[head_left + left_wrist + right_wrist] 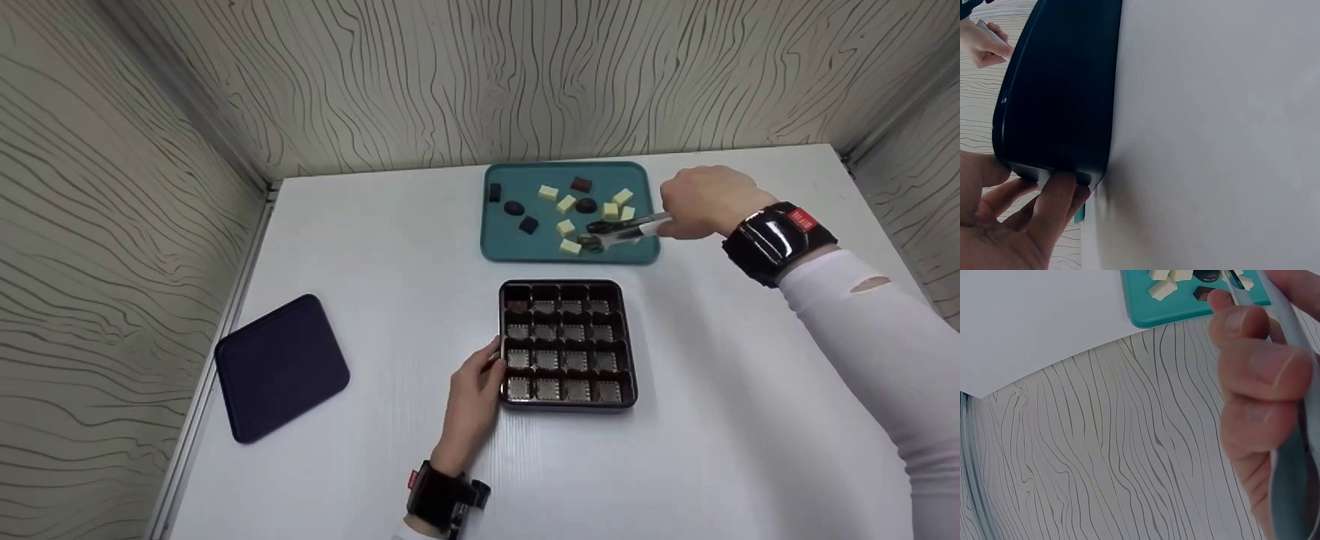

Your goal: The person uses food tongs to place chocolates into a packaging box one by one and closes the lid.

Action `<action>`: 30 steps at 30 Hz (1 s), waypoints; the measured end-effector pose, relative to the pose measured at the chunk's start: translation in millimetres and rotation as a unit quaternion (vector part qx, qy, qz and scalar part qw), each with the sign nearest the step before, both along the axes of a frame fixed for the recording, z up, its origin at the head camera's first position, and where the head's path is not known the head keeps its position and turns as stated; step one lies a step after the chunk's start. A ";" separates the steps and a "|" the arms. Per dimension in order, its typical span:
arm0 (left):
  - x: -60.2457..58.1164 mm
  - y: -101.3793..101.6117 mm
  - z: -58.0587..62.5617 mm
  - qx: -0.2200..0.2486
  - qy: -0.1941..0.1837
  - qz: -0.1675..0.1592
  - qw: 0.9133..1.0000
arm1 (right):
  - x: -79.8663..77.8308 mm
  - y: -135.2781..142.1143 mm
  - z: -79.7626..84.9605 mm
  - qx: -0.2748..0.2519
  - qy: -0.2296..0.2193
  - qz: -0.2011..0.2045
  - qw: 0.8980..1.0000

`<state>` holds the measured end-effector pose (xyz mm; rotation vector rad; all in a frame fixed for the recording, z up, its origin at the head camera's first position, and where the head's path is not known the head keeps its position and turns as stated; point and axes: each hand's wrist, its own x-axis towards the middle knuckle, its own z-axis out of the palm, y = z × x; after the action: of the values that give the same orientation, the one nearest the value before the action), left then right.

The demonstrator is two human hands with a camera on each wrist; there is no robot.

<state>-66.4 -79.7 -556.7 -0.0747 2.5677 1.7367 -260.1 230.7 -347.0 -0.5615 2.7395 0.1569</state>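
Observation:
My right hand (701, 201) grips a pair of metal tongs (645, 224) over the right side of a teal tray (517, 251). The tongs' dark tips stand apart, near white chocolates (570, 247) and a round dark chocolate (586, 205). In the right wrist view, curled fingers (1264, 368) wrap the tongs' handle (1291, 489). My left hand (474, 390) touches the left side of a dark compartment box (568, 407). The left wrist view shows its fingertips (1058, 183) against the box wall (1061, 95). A reddish-brown chocolate (517, 307) sits in the box's far-left compartment.
A dark square lid (283, 369) lies on the white table (390, 285) at the left. Several dark chocolates (529, 224) lie on the tray's left part. A wood-patterned wall (420, 82) stands behind the tray, with more panels at both sides.

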 end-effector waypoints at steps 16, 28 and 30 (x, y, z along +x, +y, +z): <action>-0.4 3.5 -1.2 -0.003 0.006 0.000 1.000 | 10.8 15.9 12.6 0.007 0.011 0.024 1.000; 1.2 0.7 -0.4 -0.002 0.006 0.003 1.000 | 59.8 -1.0 37.4 -0.007 0.069 0.105 0.992; 1.3 0.5 -0.4 -0.001 0.005 0.006 1.000 | 67.0 -7.3 38.1 -0.006 0.073 0.116 0.990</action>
<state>-65.0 -79.2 -557.1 -0.0805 2.5813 1.7424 -193.1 223.4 -308.9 -0.9067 2.8086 0.2479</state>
